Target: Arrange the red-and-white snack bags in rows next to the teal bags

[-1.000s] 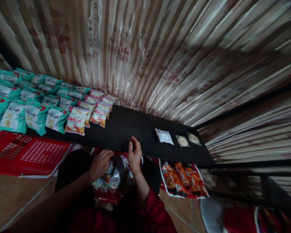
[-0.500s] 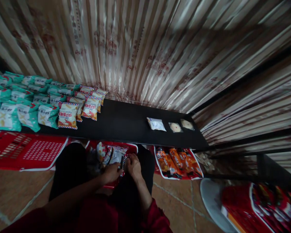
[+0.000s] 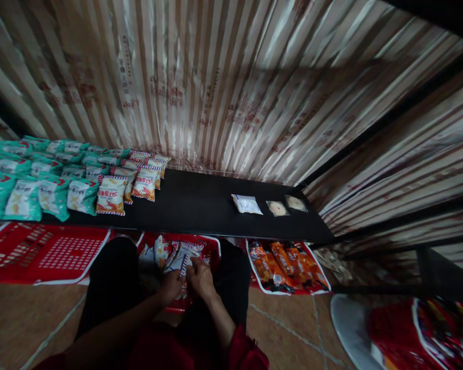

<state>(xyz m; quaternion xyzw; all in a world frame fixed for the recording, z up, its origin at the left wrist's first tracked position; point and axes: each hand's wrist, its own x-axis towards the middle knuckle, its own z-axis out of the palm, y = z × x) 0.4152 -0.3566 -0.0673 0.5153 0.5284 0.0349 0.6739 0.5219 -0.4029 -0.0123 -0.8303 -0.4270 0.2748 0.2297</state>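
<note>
Between my knees is a red basket with several snack bags in it. A pale snack bag with striped ends lies over the others, right at my hands. My left hand is closed at the bag's lower edge, fingers curled and partly in shadow. On the bag's right side my right hand is closed too, its thumb and fingers pinching the striped end. The fingertips of both hands are partly hidden.
A black shelf spans the front. On its left stand rows of green snack bags and striped snack bags; on its right lie a white packet and two round packaged items. Baskets flank my knees, one with orange packets.
Both hands have drawn closer to me over the basket, and the right has moved left. The pale bag now shows more between them. My view has tilted up slightly.
</note>
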